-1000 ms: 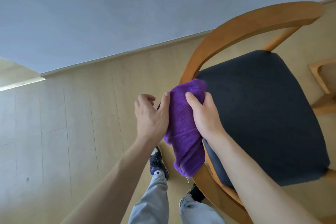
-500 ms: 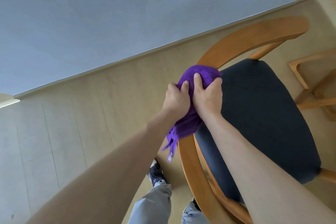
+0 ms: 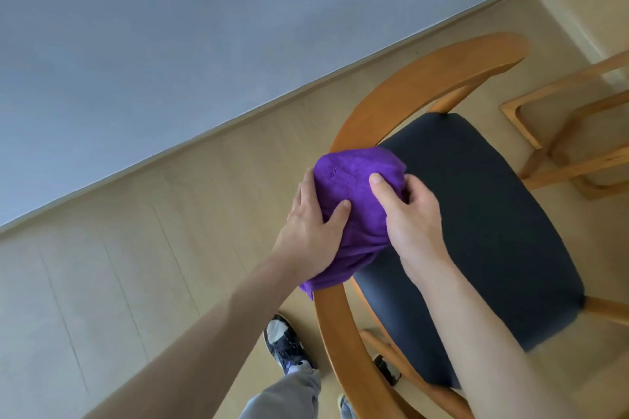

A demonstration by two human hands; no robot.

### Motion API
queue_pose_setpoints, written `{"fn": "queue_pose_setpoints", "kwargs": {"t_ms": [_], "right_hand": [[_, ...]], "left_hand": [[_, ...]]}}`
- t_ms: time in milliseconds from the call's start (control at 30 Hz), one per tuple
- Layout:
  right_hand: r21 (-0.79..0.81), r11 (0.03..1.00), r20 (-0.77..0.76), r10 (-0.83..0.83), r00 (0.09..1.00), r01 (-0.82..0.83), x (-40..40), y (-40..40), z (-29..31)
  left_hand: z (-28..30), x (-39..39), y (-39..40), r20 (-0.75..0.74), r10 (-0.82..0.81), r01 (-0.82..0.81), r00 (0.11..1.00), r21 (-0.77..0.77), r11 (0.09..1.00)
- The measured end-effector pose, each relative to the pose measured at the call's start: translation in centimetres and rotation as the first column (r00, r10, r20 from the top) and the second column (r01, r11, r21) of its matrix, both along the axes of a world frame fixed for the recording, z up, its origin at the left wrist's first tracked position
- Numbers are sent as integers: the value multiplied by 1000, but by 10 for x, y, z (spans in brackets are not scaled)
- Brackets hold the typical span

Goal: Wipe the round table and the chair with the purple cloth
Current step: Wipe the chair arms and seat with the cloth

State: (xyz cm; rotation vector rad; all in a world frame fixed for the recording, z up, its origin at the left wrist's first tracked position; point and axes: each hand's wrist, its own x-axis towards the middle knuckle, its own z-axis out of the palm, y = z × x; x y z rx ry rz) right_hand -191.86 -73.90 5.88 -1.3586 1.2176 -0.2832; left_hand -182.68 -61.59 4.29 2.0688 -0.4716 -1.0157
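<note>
The purple cloth (image 3: 354,180) is wrapped over the curved wooden backrest of the chair (image 3: 418,78), which has a dark blue seat. My left hand (image 3: 311,231) grips the cloth from the outer side of the rail, thumb on top. My right hand (image 3: 408,218) grips it from the seat side, thumb pressed on the cloth. The stretch of rail under the cloth is hidden. The round table is out of view.
A grey-blue wall (image 3: 170,44) meets the pale wood floor (image 3: 119,265) along a skirting board. Wooden legs of another piece of furniture (image 3: 558,146) stand at the right. My shoes (image 3: 284,343) are beside the chair's back.
Both hands have closed round the cloth on the backrest and slid it along the rail; the left hand, open beside the cloth a second ago, now grips it.
</note>
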Motion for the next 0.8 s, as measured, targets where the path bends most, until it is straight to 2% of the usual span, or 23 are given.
{"fn": "queue_pose_setpoints", "kwargs": {"t_ms": [100, 200, 267, 400, 633, 733, 800], "right_hand": [[-200, 979, -17, -31, 999, 27, 14, -16, 11], [-286, 958, -45, -22, 999, 8, 27, -44, 9], [-321, 946, -54, 14, 998, -31, 35, -64, 4], [-400, 916, -6, 20, 1000, -20, 44, -104, 0], [-596, 790, -99, 109, 989, -146, 46, -173, 2], [-608, 777, -160, 82, 984, -163, 45, -210, 4], [-590, 799, -195, -3, 981, -114, 46, -234, 8]], "left_hand": [[5, 6, -25, 293, -157, 128, 943, 116, 985], [3, 18, -59, 502, -295, 171, 813, 279, 945], [2, 26, -83, 590, -369, 170, 718, 365, 915], [-1, 33, -114, 672, -433, 163, 601, 427, 890], [5, 43, -172, 668, -448, 198, 594, 418, 886], [7, 46, -197, 699, -464, 252, 543, 392, 885], [6, 47, -205, 707, -462, 255, 536, 386, 886]]}}
